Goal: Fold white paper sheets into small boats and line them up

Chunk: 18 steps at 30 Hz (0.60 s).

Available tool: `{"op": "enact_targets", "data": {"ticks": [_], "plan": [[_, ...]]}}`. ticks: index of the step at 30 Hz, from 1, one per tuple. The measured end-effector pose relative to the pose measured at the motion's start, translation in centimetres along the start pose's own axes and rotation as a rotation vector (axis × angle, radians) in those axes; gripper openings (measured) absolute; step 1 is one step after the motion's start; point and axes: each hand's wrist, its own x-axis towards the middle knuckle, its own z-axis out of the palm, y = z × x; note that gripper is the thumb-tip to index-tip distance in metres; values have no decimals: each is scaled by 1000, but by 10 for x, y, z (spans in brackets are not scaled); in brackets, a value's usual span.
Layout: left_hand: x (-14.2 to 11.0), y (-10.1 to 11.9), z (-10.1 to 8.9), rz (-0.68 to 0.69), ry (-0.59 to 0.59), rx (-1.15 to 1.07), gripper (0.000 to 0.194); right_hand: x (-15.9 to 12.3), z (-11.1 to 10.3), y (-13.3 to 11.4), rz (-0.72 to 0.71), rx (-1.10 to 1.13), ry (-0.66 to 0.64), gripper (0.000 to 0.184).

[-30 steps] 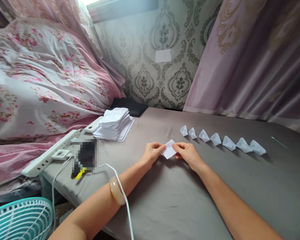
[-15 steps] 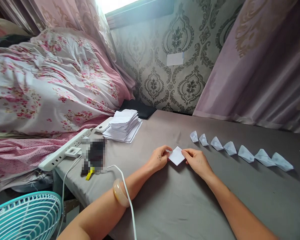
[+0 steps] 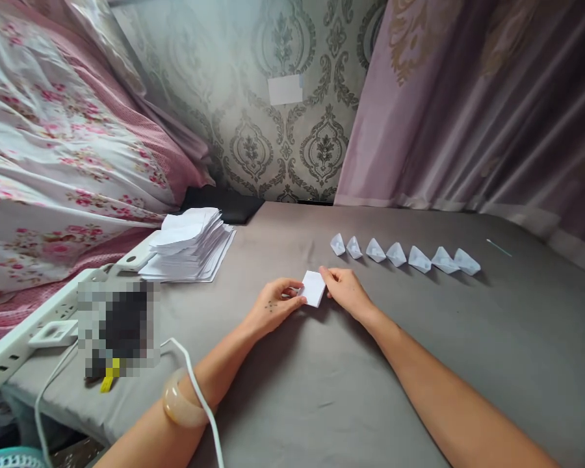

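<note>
Between my hands is a small folded piece of white paper [image 3: 313, 289], held just above the grey cloth. My left hand [image 3: 275, 305], with a pale bangle [image 3: 178, 402] farther up the arm, pinches its left side between thumb and fingers. On the upper right edge, the thumb and fingers of my right hand [image 3: 344, 289] are closed on the same paper. Beyond my right hand, several folded white paper boats [image 3: 396, 255] stand in a slanting row. A thick stack of white paper sheets [image 3: 188, 244] lies beyond my left hand.
Left of my arm are a white power strip [image 3: 39, 322], a blurred-out dark object [image 3: 127, 322] and a white cable [image 3: 188, 357] crossing over my forearm. A cotton swab [image 3: 498, 247] lies far right. A black flat item [image 3: 224, 205] sits behind the stack; a fan [image 3: 12, 457] shows lower left.
The paper has turned from a diamond pose to a more upright rectangle. My left hand has shifted its grip to the lower left side. The camera view has swung about.
</note>
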Motion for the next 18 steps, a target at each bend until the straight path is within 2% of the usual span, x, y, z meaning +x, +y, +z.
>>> {"op": "enact_targets", "data": {"ticks": [3,7,13,16,18], "plan": [[-2,0,2,40,-13,5,52,-2,1,-1,29,30,-46,44],[-3,1,3,85,-6,26,49,-3,1,-3,40,39,-52,50],[0,4,0,-46,-11,-108,54,-2,-2,-9,162,94,-52,66],[1,5,0,-29,9,-128,48,-3,-2,-10,161,100,-51,65],[2,4,0,11,57,-94,43,-4,-2,-10,136,73,-46,56]]}}
